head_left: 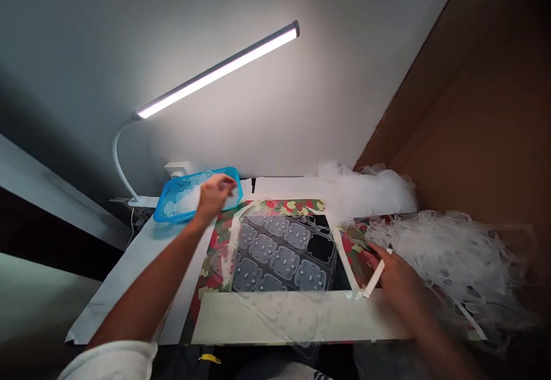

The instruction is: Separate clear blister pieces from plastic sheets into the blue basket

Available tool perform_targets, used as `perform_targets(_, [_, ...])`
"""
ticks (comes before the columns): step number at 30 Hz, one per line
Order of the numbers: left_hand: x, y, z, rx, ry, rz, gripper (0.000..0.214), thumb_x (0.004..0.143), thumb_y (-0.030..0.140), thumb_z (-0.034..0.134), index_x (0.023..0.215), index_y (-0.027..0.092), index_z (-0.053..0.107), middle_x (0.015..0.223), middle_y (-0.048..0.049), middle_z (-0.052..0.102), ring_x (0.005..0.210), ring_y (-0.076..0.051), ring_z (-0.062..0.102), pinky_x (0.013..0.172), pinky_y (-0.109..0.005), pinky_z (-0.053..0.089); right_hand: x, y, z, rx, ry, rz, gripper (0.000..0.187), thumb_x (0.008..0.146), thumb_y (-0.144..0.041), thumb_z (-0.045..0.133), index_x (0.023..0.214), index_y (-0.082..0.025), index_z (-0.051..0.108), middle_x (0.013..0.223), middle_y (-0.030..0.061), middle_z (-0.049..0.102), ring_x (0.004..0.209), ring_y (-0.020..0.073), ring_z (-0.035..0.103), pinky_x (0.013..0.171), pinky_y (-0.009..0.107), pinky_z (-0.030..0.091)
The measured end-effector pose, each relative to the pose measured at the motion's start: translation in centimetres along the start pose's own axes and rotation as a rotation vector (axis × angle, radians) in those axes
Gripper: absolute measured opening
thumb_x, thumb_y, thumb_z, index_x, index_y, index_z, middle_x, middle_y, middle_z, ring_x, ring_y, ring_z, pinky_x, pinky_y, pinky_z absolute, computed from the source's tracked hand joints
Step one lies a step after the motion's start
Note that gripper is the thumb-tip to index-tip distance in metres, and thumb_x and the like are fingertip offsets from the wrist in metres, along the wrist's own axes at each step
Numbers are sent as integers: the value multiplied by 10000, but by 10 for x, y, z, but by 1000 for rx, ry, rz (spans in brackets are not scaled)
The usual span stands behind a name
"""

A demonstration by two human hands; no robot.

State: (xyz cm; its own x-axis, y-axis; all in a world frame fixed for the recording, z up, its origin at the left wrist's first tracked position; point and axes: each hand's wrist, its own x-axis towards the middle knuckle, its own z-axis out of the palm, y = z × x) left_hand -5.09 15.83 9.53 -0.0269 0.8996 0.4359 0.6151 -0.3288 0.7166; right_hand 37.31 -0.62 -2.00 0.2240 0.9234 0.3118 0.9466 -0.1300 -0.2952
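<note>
My left hand is over the blue basket, its fingers closed and slightly blurred. A small translucent plastic piece appears to be pinched at its fingertips. Loose clear pieces lie in the basket. On a dark panel lies a clear plastic sheet with several rounded-square shapes in rows. One shape is an open black gap at the sheet's right. My right hand, right of the sheet, is closed around a slim tool with a dark tip and a whitish strip.
A tangle of clear plastic scrap covers the right side, and a stack of translucent sheets is behind it. A cardboard wall stands at the right. A lit lamp hangs above. Pale tape runs along the front.
</note>
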Motion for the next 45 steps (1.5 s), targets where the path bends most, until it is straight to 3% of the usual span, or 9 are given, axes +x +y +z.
perform_targets(4, [47,-46,-44,116,147,-24,322,708,470,769,679,161,684,734,-34,664,952,-231,617,847,-337,426,0,7,0,27,115,-43,543,917,-559,368,1030,-141,696,849,171,679,883,339,599,782,476,471])
perform_targets(7, [35,-48,-30,253,205,154,417,833,558,620,809,153,717,994,-94,689,1248,-304,447,994,-406,352,2,-23,-8,388,98,30,488,931,-548,402,1161,-164,597,950,125,660,875,276,614,747,411,502])
perform_targets(10, [-21,-29,22,266,-30,285,371,879,520,579,906,181,726,1104,-128,683,1144,-299,555,991,-470,400,11,-64,-4,810,-77,13,475,980,-507,325,1223,-177,565,871,51,647,729,180,617,656,298,511])
perform_targets(13, [-92,-12,75,246,-523,527,422,883,516,578,1182,229,658,1393,-115,542,1308,-305,467,1086,-496,353,22,-101,10,909,-283,-89,480,984,-494,324,1085,-177,670,780,23,642,701,157,609,653,266,506])
perform_targets(17, [-142,-9,95,341,-709,583,574,936,531,470,1452,287,408,1575,-107,280,1457,-341,208,1136,-558,255,29,-126,30,840,-379,-139,304,911,-436,510,979,-183,663,848,29,695,756,177,648,706,290,508])
perform_targets(27, [-137,-14,89,364,-725,616,595,941,563,429,1477,315,361,1595,-90,225,1466,-349,150,1152,-538,227,31,-133,35,705,-438,-239,102,844,-279,586,813,-219,662,843,19,705,756,189,632,707,298,451])
perform_targets(38, [-140,-17,93,347,-714,602,547,927,525,496,1434,335,423,1610,-89,172,1463,-387,130,1130,-556,250,28,-143,38,625,-382,-349,178,865,-213,525,689,-214,547,897,33,652,803,186,590,723,306,452])
perform_targets(43, [-143,-16,94,360,-688,608,519,929,455,535,1429,362,430,1629,-68,65,1465,-402,97,1132,-558,235,27,-143,50,487,-243,-499,168,903,-209,475,863,-214,638,964,98,694,936,255,605,860,395,452])
perform_targets(45, [-145,-16,92,354,-686,598,494,937,433,529,1420,383,439,1632,-54,22,1465,-403,95,1135,-564,223,36,-129,49,498,-197,-397,181,918,-243,468,920,-219,647,907,75,709,836,230,624,785,353,464])
